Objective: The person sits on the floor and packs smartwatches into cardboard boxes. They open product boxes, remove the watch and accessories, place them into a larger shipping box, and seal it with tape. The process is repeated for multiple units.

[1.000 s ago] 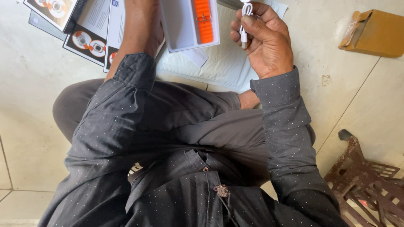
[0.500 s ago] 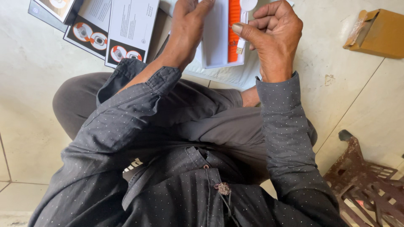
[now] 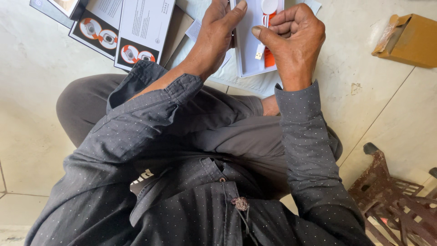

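Left hand (image 3: 218, 34) gripping the white tray's (image 3: 249, 50) left edge, right hand (image 3: 293, 38) clenched on a white charging cable (image 3: 263, 32) over it, flat printed boxes (image 3: 136, 32) crowding left, cardboard box (image 3: 407, 38) well apart right, open floor tile between.

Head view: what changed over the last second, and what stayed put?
The left hand came in from the printed cartons and took hold of the white tray with the orange strap. The right hand, which held up the white cable, drew in against the tray, cable still in its fingers. The printed cartons, brown box and rusty stool stayed put.
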